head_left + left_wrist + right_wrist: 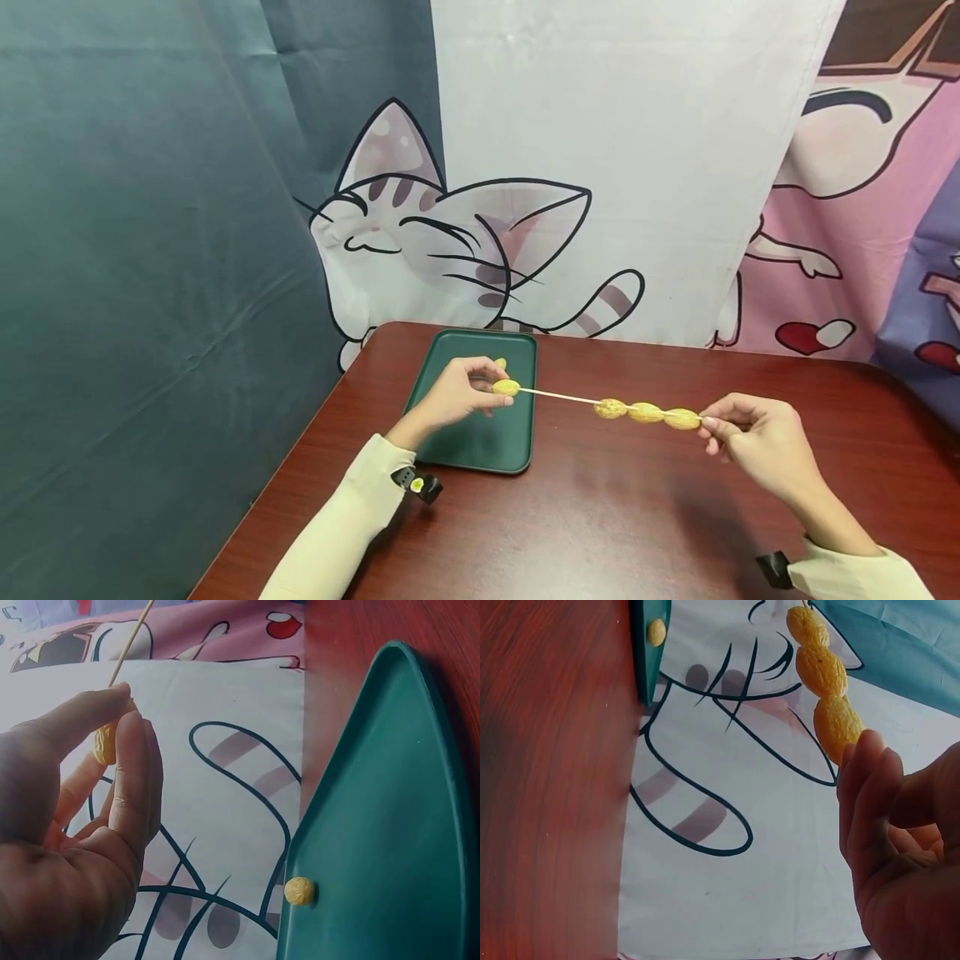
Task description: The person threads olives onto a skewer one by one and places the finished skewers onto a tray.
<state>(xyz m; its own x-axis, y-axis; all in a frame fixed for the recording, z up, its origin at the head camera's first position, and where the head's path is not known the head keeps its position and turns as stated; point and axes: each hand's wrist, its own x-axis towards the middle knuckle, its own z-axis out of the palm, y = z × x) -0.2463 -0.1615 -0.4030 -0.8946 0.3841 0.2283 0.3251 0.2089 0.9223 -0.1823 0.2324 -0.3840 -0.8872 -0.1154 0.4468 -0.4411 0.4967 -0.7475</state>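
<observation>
A thin wooden skewer [558, 396] stretches between my two hands above the table. Three yellow, wrinkled, oval dried fruits [646, 412] sit threaded one against another on its right part. With thumb and fingertips, my left hand [459, 392] pinches another such dried fruit [506, 387] at the skewer's left end; how deep the tip goes in is hidden. At the other end, my right hand [765, 437] pinches the skewer right beside the last fruit. One loose dried fruit [299, 891] lies on the green tray [390, 802], close to its far edge.
The tray stands on a reddish-brown wooden table [600, 517], beneath and behind my left hand. A white curtain [637, 125] printed with a cartoon cat hangs behind the table, and a grey-blue one [135, 250] hangs at the left.
</observation>
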